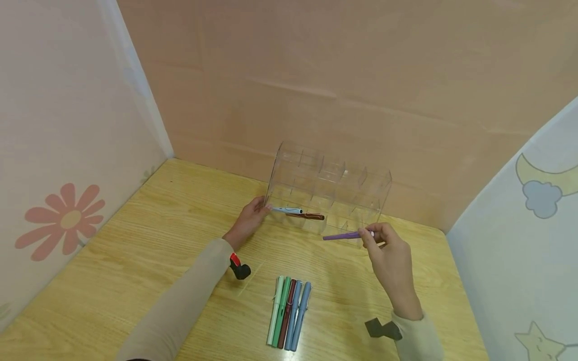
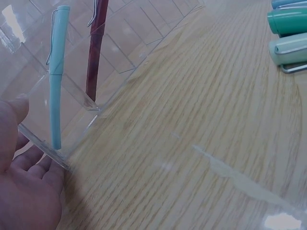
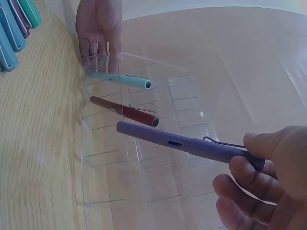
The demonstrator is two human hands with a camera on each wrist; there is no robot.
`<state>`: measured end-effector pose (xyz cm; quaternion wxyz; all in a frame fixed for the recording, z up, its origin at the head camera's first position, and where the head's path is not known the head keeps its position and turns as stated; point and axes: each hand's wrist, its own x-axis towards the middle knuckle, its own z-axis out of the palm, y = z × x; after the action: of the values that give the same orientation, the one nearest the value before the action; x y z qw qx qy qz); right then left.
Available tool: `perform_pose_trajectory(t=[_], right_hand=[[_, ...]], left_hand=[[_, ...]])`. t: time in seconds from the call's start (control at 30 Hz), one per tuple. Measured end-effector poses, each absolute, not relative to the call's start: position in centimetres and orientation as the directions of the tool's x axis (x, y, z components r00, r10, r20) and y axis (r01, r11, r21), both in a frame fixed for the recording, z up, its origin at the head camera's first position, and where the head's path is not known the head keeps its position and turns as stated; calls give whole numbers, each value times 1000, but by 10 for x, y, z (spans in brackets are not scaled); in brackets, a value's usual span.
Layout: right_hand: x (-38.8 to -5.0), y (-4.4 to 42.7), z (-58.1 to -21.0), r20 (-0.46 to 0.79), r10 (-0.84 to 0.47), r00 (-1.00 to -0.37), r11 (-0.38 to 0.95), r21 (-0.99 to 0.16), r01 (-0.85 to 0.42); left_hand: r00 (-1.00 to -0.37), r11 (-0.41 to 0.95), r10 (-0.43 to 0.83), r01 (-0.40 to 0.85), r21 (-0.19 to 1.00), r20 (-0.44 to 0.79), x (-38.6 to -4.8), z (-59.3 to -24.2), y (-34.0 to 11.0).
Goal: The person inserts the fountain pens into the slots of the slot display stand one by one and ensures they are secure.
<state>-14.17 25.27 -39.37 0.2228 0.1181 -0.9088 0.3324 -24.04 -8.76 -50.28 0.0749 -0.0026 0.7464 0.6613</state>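
A clear plastic pen rack [image 1: 331, 176] with several compartments stands at the back of the table. My left hand [image 1: 247, 220] grips its left side panel, thumb on one face and fingers on the other, as the left wrist view shows [image 2: 33, 191]. Two pens rest in the front row: a pale blue one [image 1: 287, 210] nearest that hand, and a dark red one [image 1: 311, 216] beside it. My right hand [image 1: 392, 260] pinches a purple pen [image 3: 182, 143] by its clip end. That pen points left, in front of the rack and apart from the red one.
Several capped pens lie side by side on the wooden table [image 1: 203, 311] near its front: pale green [image 1: 275, 311], green [image 1: 282, 312], dark red [image 1: 287, 314] and blue-grey [image 1: 300, 316]. A peach-coloured wall [image 1: 325, 75] rises behind the rack, with patterned panels at both sides.
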Motion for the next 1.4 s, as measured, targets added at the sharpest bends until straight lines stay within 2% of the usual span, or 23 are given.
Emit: perform_pose_trajectory(t=[0.43, 0.7, 1.1, 1.4], right_hand=[[-153, 250, -397, 544, -80, -836, 756, -513, -406], [-164, 242, -405, 476, -56, -878, 778, -530, -337], [-175, 226, -420, 383, -126, -915, 795, -513, -324], [-181, 218, -432, 313, -83, -946, 796, -550, -252]], left_hand=[[-988, 125, 98, -105, 987, -117, -237, -501, -88], [-988, 105, 109, -99, 990, -110, -237, -502, -89], [-986, 97, 118, -109, 989, -120, -238, -504, -91], [-988, 113, 106, -101, 989, -113, -240, -506, -90]])
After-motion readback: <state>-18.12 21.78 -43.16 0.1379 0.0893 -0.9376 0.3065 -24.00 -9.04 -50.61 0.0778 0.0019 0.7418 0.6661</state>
